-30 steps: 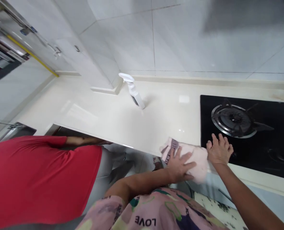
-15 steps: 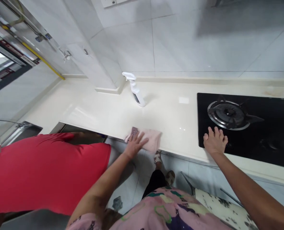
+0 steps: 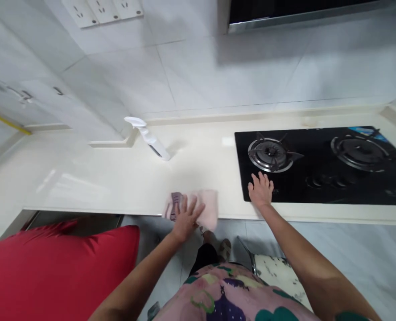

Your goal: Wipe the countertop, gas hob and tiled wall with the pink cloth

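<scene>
A person's left hand (image 3: 186,218) lies flat on a soft pink cloth (image 3: 206,207), fingers spread apart and not clamping, with a mauve patch (image 3: 175,206) showing at the cloth's near end. The cloth sits left of a black glass gas hob (image 3: 321,189), at the front edge of a glossy cream countertop (image 3: 84,178). The right hand (image 3: 260,189), also open with fingers apart, rests on the hob's front edge, just below its left steel burner (image 3: 270,154). Further left of the hob stands a white spray bottle (image 3: 147,140), against the wall tiles (image 3: 228,67). (A small blue label (image 3: 361,130) on the hob's far edge is too small to read.) A co-worker's red garment (image 3: 57,276) fills the lower left.
</scene>
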Tool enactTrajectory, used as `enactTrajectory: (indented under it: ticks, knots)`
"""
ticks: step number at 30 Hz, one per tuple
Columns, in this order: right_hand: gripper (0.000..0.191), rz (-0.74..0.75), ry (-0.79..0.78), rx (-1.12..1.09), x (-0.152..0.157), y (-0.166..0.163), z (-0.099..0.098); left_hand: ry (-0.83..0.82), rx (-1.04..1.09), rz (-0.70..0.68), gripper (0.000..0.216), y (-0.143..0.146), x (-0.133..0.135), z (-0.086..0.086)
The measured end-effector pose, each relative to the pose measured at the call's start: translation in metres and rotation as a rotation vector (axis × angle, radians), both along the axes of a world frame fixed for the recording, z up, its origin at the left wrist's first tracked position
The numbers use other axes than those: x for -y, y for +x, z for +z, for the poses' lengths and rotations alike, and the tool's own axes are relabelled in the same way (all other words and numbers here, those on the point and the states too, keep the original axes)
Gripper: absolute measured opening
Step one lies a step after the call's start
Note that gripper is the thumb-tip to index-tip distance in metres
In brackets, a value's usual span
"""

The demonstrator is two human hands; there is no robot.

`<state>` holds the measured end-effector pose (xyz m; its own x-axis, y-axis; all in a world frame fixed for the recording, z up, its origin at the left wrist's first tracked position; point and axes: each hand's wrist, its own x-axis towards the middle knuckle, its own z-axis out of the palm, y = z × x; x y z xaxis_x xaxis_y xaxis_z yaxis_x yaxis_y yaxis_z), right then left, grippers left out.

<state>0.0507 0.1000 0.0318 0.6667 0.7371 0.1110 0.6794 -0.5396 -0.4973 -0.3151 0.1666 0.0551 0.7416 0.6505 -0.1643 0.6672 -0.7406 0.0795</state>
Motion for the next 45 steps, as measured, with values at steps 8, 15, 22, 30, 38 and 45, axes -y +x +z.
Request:
enactTrajectory:
  ticks: [8,15,22,30,38,45]
  knots:
    - [0.049,-0.153,0.449,-0.248,0.065,0.0,0.025,-0.054,0.149,-0.377,0.092,0.152,0.043,-0.019]
    - [0.068,-0.193,0.303,-0.476,0.123,-0.073,0.011,-0.115,0.263,-0.411,0.074,0.144,0.043,-0.015]
    - [0.049,-0.145,0.305,-0.68,0.087,-0.067,0.025,-0.36,0.433,-0.41,0.059,0.12,0.035,-0.013]
    - [0.058,-0.349,0.425,-0.414,0.069,-0.009,0.064,-0.201,0.496,-0.408,0.073,0.19,0.027,0.03]
    - [0.061,-0.371,0.299,-0.006,0.082,0.021,0.03,0.039,0.361,-0.115,0.045,0.131,-0.03,-0.001]
    - [0.085,-0.288,-0.248,0.044,0.026,-0.014,0.015,0.175,0.213,0.134,0.049,0.053,-0.134,-0.005]
